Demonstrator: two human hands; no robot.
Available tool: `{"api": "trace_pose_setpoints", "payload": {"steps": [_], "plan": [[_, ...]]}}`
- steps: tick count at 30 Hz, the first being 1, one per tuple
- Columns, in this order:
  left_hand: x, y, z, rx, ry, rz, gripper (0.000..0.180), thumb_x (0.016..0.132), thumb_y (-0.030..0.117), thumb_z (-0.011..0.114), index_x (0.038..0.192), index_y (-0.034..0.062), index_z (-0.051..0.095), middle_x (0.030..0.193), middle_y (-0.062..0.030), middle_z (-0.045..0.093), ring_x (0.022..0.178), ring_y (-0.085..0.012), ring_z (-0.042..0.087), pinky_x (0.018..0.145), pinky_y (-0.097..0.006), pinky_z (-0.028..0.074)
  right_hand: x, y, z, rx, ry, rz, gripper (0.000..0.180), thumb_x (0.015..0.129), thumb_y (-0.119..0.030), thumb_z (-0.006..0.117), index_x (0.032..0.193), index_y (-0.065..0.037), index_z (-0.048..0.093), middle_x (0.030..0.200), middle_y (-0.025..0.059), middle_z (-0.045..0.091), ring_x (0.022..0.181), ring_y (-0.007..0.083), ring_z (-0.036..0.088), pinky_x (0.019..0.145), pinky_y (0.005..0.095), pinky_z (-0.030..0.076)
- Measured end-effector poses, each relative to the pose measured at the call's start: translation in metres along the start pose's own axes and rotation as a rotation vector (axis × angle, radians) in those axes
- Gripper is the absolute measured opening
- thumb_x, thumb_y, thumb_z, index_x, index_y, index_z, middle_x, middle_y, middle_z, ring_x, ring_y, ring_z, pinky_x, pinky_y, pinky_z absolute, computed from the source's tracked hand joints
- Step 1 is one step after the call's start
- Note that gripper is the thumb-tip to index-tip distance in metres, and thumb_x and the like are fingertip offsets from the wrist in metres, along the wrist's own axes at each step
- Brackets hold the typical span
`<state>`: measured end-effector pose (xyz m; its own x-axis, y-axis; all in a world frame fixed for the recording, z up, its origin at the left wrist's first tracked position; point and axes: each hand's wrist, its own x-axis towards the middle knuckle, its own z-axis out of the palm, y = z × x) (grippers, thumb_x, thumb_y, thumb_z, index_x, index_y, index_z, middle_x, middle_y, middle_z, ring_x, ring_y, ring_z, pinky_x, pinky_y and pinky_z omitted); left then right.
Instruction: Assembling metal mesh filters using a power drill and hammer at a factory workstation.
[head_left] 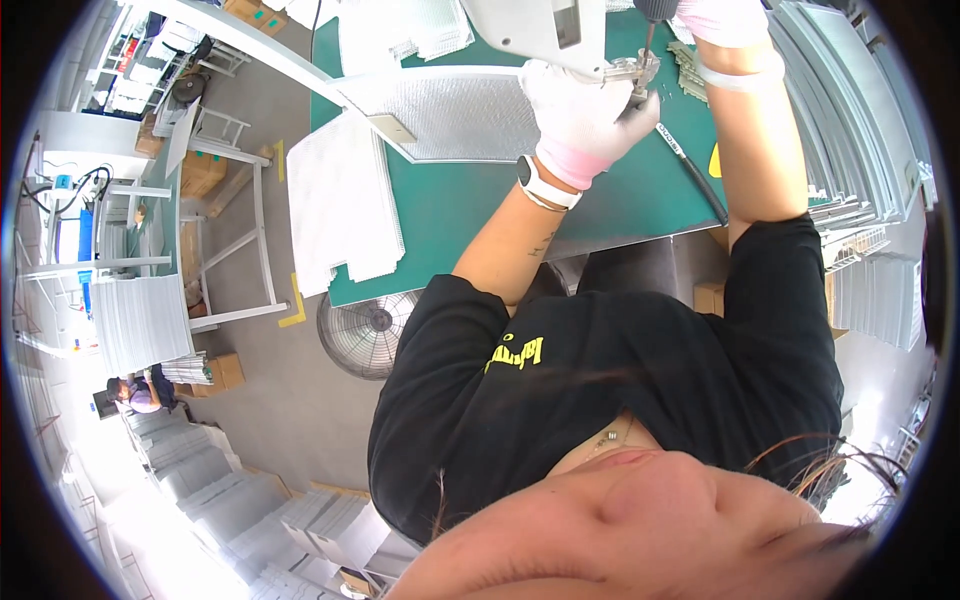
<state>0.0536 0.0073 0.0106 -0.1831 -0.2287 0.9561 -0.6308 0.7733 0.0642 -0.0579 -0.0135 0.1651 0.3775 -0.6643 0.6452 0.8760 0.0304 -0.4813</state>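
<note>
My left hand, in a white and pink glove, is closed with its thumb and fingers at a small shiny metal fitting. That fitting sits at the lower end of a white housing with a rectangular slot. My right hand, gloved too, is at the top edge, beside a dark screwdriver whose thin bit points down at the fitting. The picture's edge cuts off most of its fingers. Left of my left hand lies a silver textured panel with a white rim.
On the green table lie white sheets, a black-handled tool with a white end and thin metal pieces. Panels stack at the right. A floor fan stands below the table's edge. Another person is far left.
</note>
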Motion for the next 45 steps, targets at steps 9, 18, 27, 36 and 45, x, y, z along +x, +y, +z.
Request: {"api": "trace_pose_setpoints", "payload": {"steps": [9,18,27,36,45], "plan": [[-0.014,-0.007,0.011,-0.166,0.078,-0.059,0.014,0.067,0.017,0.076,0.064,0.0156,0.063,0.060,0.0018,0.060,0.054,-0.0182,0.058,0.051,-0.029,0.044,0.013,0.012,-0.016,-0.356,0.014,-0.070,0.035,0.102,-0.033,0.050,0.120,-0.002,0.052,0.077,0.0009,0.053,0.060,0.0068,0.046,0.053,0.0191,0.038],[-0.008,-0.002,0.006,-0.072,0.065,0.012,0.011,0.067,0.017,0.077,0.074,0.0141,0.068,0.060,0.0040,0.060,0.057,-0.0150,0.059,0.054,-0.030,0.042,0.013,0.009,-0.014,-0.244,0.085,-0.026,0.037,0.102,-0.029,0.052,0.126,-0.001,0.050,0.079,0.0042,0.055,0.060,0.0076,0.048,0.049,0.0181,0.037],[-0.003,-0.002,-0.009,-0.210,-0.121,-0.053,0.023,0.076,0.026,0.075,0.071,0.0085,0.060,0.063,-0.0027,0.055,0.052,-0.0202,0.054,0.049,-0.033,0.040,0.020,0.035,-0.004,-0.030,0.025,0.236,0.046,0.099,-0.031,0.055,0.130,0.003,0.049,0.078,0.0072,0.056,0.055,0.0070,0.046,0.047,0.0162,0.034],[-0.012,-0.002,-0.009,-0.222,-0.294,-0.222,0.021,0.071,0.019,0.079,0.067,0.0121,0.060,0.060,-0.0008,0.056,0.053,-0.0201,0.055,0.054,-0.033,0.042,0.009,0.047,-0.013,0.079,0.136,0.155,0.043,0.098,-0.028,0.058,0.128,0.002,0.053,0.094,0.0149,0.066,0.066,0.0156,0.062,0.054,0.0203,0.049],[-0.029,-0.004,-0.019,-0.083,-0.012,0.022,0.016,0.071,0.018,0.078,0.073,0.0133,0.063,0.064,0.0028,0.058,0.063,-0.0177,0.060,0.063,-0.033,0.045,0.002,0.022,-0.019,0.092,-0.008,0.025,0.031,0.100,-0.023,0.055,0.121,-0.001,0.059,0.102,0.0148,0.071,0.077,0.0203,0.071,0.064,0.0296,0.060]]}}
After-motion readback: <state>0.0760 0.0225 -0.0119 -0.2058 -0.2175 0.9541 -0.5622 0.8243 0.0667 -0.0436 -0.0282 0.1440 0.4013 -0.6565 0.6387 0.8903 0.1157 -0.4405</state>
